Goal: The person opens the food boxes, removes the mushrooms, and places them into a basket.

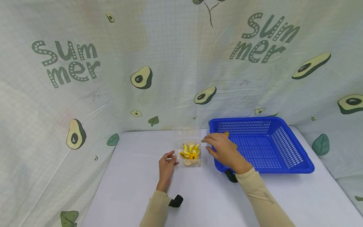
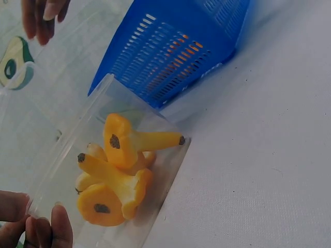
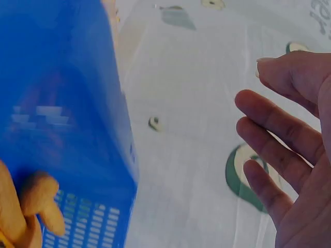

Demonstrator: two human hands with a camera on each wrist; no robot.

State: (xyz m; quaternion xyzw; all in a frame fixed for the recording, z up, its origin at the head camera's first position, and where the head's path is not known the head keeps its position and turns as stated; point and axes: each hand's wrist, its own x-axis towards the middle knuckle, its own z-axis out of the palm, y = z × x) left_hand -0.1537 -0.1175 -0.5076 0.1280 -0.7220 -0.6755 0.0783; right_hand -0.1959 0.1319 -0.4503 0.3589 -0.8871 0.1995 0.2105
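Note:
A clear plastic box (image 1: 187, 163) stands near the middle of the table with its transparent lid raised at the back. Several yellow pieces (image 2: 118, 142) with dark tips lie in it; some look like mushrooms, others curve like small bananas. At the box's left side, my left hand (image 1: 166, 164) pinches the rim between thumb and fingers. My right hand (image 1: 224, 151) hovers over the left edge of a blue basket (image 1: 295, 151), fingers spread and loosely bent, holding nothing. Brownish-yellow pieces (image 3: 41, 199) lie inside that basket, partly hidden by the right hand in the head view.
The blue basket, with slotted walls, stands on the right of the white table (image 1: 127, 176), close to the box. Behind and around the table hangs a pale curtain (image 1: 170, 56) printed with avocados and lettering. Each wrist carries a black camera mount (image 1: 176, 201).

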